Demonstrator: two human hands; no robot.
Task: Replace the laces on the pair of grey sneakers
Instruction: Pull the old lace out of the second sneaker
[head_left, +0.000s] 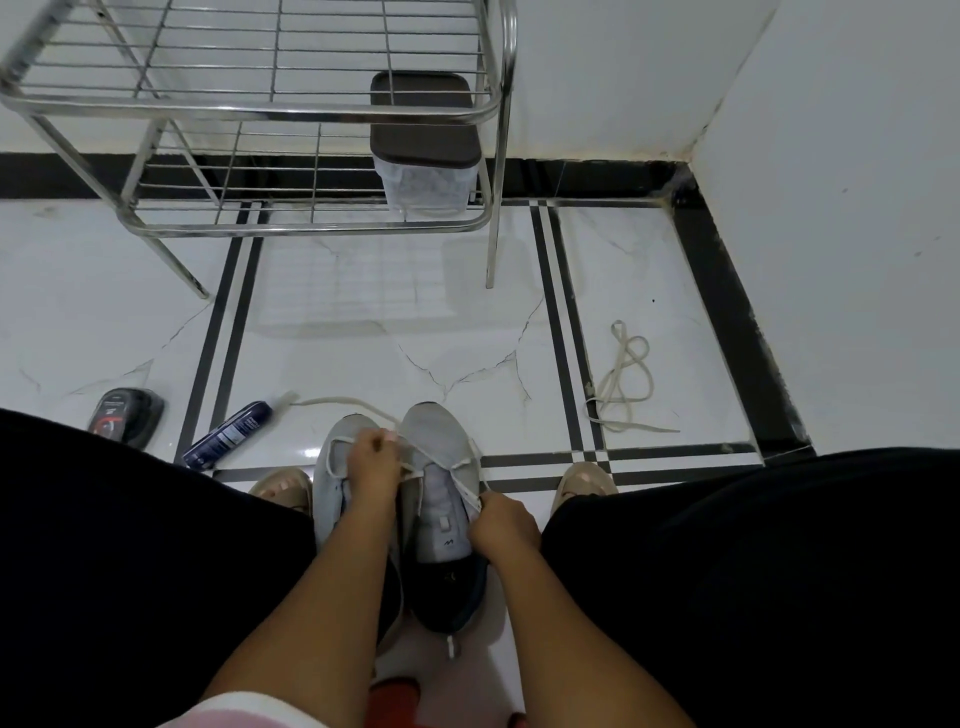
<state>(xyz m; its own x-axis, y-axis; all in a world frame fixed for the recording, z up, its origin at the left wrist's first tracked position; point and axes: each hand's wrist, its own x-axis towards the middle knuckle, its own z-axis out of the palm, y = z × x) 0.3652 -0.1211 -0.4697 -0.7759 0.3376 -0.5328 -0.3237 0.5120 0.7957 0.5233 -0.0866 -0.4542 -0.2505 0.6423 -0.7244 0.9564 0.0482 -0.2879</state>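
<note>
Head view, lower centre of the frame: two grey sneakers stand side by side on the white tiled floor (363, 353), toes pointing toward the top of the picture, between the seated person's knees.

Step in hand, as judged: threading the white lace (415, 470) through the lower eyelets of the right-hand sneaker (441, 499). To do it well:
1. Keep both lace ends equal in length before crossing.
2. Draw each pass flat, without twist.
3. Hold tension on one end while the other feeds.

Left hand (370, 460): reaches forward over the left-hand sneaker (332, 493), fingers curled, pinching one run of the lace near the toe; the free end trails toward the spray can (228, 434) at lower left. Forearm is extended, wrist roughly straight.

Right hand (503, 522): set at the outer edge of the right-hand sneaker beside the tongue, fingers closed in a fist round the other lace run. Forearm angles inward from lower right.

A loose lace (626, 379), probably the removed one, lies coiled at right of centre, well apart from the shoes
</note>
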